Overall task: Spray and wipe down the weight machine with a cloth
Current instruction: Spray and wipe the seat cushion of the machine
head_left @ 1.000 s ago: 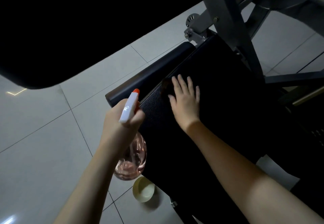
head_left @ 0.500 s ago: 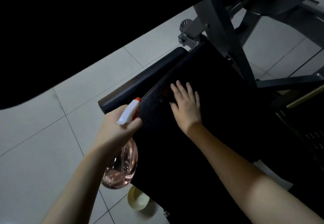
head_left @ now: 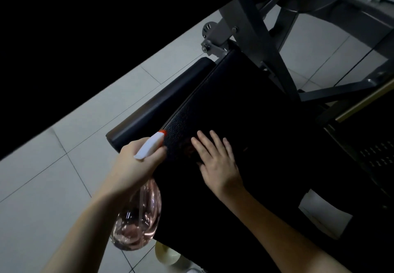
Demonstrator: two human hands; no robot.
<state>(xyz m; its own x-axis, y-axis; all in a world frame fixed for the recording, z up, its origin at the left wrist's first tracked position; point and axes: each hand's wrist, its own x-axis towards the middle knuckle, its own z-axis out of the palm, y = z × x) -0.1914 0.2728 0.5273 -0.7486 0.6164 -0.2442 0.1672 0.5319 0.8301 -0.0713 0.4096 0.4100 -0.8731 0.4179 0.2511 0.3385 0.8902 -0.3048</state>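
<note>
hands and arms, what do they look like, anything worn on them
The left hand and right hand are bare: no gloves, and no ring, watch or bracelet that shows. The left forearm and right forearm are bare too, with no sleeve as far as the picture's lower edge. The light is dim, so small marks could be missed.

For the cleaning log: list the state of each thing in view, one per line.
Spray bottle: tilted, holds pinkish liquid, nozzle toward the pad.
Left hand: grips the spray bottle.
Right hand: flat, fingers straight, on the cloth.
Cloth: dark, pressed to the pad, barely visible.
</note>
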